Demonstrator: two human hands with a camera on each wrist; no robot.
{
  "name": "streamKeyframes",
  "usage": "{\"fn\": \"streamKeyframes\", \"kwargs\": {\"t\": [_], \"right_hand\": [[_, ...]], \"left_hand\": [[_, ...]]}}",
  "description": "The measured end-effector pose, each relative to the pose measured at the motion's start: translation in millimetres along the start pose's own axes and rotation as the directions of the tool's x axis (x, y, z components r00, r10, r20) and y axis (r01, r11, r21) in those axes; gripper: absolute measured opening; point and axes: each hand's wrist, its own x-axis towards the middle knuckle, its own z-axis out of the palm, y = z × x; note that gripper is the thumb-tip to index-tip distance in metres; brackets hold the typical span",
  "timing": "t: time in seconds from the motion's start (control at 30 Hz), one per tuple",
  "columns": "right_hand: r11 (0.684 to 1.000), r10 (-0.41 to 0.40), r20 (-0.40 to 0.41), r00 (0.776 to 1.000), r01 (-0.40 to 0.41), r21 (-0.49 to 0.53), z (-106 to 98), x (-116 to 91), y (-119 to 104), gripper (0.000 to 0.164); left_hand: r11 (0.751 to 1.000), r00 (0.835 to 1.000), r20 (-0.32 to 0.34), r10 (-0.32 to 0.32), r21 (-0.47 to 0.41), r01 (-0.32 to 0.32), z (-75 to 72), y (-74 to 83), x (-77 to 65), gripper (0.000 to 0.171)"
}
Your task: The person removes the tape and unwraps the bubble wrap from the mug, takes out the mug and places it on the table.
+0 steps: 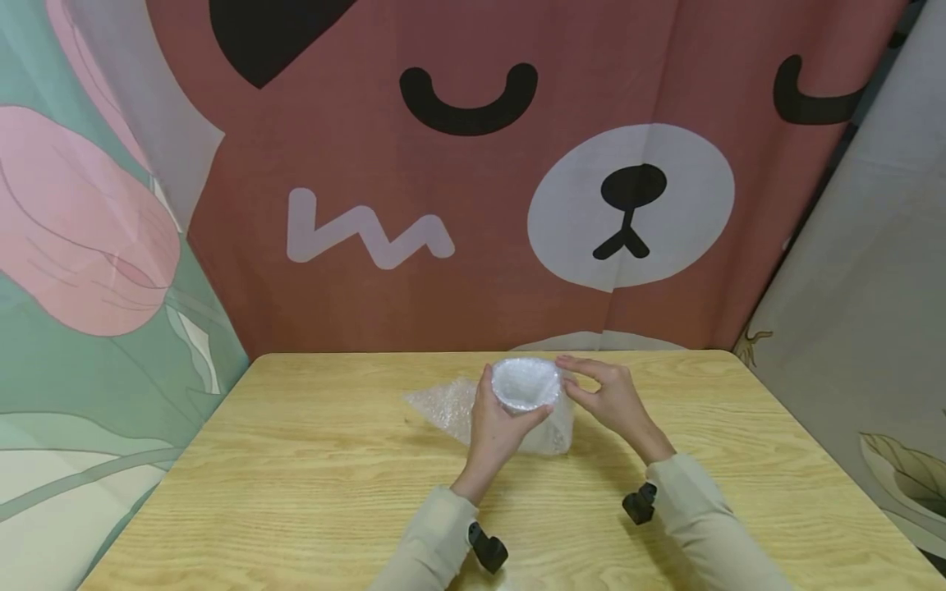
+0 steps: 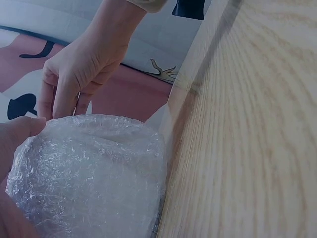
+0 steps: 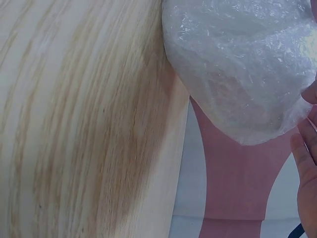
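A round, cup-like shape [image 1: 525,386] wrapped in clear bubble wrap [image 1: 550,437] stands tilted over the table, its whitish opening toward the head camera. My left hand [image 1: 493,431] grips it from the left and front, thumb across the near side below the rim. On the right, my right hand [image 1: 615,400] pinches the edge of the wrap near the rim between thumb and fingers. Loose bubble wrap spreads left behind the left hand and hangs below the rim. In the left wrist view, the wrap [image 2: 94,173] fills the lower left; whatever it encloses is hidden.
The light wooden table [image 1: 310,476] runs back to a curtain [image 1: 473,304] printed with a bear's face. More printed cloth hangs at the left and right. A small black camera is strapped to each wrist, below beige sleeves [image 1: 698,501].
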Motion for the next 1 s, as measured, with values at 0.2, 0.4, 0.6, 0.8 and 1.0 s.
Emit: {"fn": "streamKeyframes", "kwargs": {"t": [0.2, 0.4, 0.6, 0.8, 1.0], "right_hand": [[1.000, 0.004, 0.012, 1.000, -0.004, 0.019, 2.0, 1.0, 0.0, 0.032], [1.000, -0.002, 0.023, 1.000, 0.001, 0.030, 3.6, -1.8, 0.6, 0.029], [0.997, -0.079, 0.010, 0.997, 0.079, 0.012, 2.3, -2.0, 3.9, 0.034], [0.990, -0.144, 0.017, 0.989, 0.144, -0.003, 0.8, -1.8, 6.7, 0.035], [0.983, -0.181, -0.001, 0.983, 0.181, -0.008, 1.5, -0.4, 7.9, 0.032]], "left_hand": [[1.000, 1.000, 0.007, 0.000, -0.007, 0.000, 0.3, -1.6, -0.2, 0.113], [1.000, 1.000, 0.012, -0.006, 0.017, 0.006, -0.9, -4.1, -3.8, 0.112], [1.000, 1.000, 0.017, 0.001, 0.016, -0.001, -2.3, -3.7, -3.5, 0.111], [0.999, 1.000, 0.025, 0.003, 0.032, -0.004, -3.3, -4.3, 0.3, 0.111], [0.999, 0.999, 0.023, 0.024, 0.040, -0.025, -5.0, -3.0, 4.0, 0.110]]}}
